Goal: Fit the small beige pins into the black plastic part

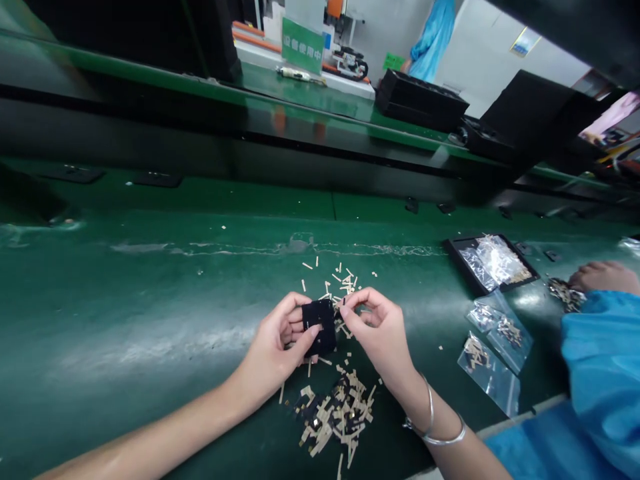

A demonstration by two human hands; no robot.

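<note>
Head view is showing a person working at a green worktop (150, 320). The left hand (280, 347) is gripping a small black square part (320, 327), with the thumb lying across its lower face and the fingers curled behind its left edge. The part is being held just above the worktop, between the two hands. The right hand (377, 330) is pinching closed at the part's upper right corner; whether a small piece is sitting between its fingertips cannot be told. Two thin metal bangles (435, 430) are hanging on the right wrist.

Tan strips (335, 280) are lying scattered on the worktop just beyond the hands, and a denser pile of tan strips and dark bits (337, 413) is lying just in front of them, between the forearms.

To the right, a black tray (453, 248) is holding clear bags, and further clear plastic bags (493, 370) of small parts are lying near it. At the far right, another person's hand (603, 277) in a blue sleeve (603, 367) is resting on a heap of small parts (563, 292).
</note>
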